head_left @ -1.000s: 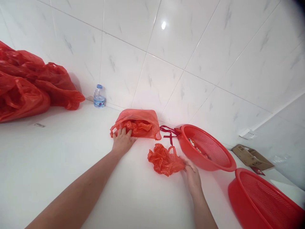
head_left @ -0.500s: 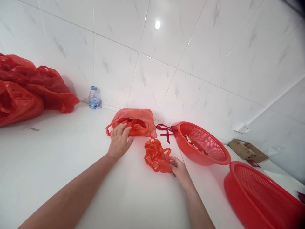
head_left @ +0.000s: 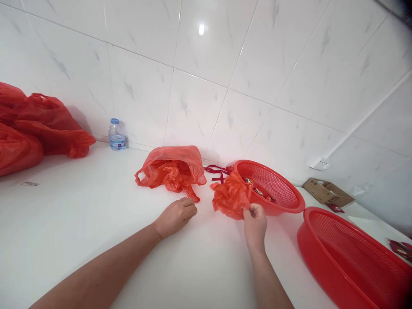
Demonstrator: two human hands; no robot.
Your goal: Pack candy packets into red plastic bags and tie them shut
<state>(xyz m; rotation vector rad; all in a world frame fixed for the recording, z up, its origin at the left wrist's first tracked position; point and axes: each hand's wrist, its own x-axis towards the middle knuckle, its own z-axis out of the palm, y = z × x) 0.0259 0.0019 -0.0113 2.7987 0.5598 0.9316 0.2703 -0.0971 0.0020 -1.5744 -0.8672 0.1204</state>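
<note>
My right hand (head_left: 255, 225) pinches the lower right edge of a crumpled red plastic bag (head_left: 231, 196), which hangs in front of the near rim of a red basket (head_left: 273, 210). My left hand (head_left: 176, 216) is closed over the white table, fingers curled; whatever they may hold is hidden. Just beyond it lies a larger red carrier bag (head_left: 180, 152) on its side against the wall, mouth facing me. Crumpled red plastic (head_left: 174, 177) spills from that mouth, one tail reaching close to my left fingers.
Small wrapped items lie in the red basket, with a dark red ribbon (head_left: 215, 169) beside it. A second red basket (head_left: 322, 257) is nearer on the right, a cardboard box (head_left: 326, 193) behind it. A water bottle (head_left: 116, 135) and piled red bags (head_left: 48, 124) stand left.
My right hand has raised the crumpled bag and moved it right, towards the basket. My left hand has drawn back from the larger bag and curled; more red plastic now spills from its mouth.
</note>
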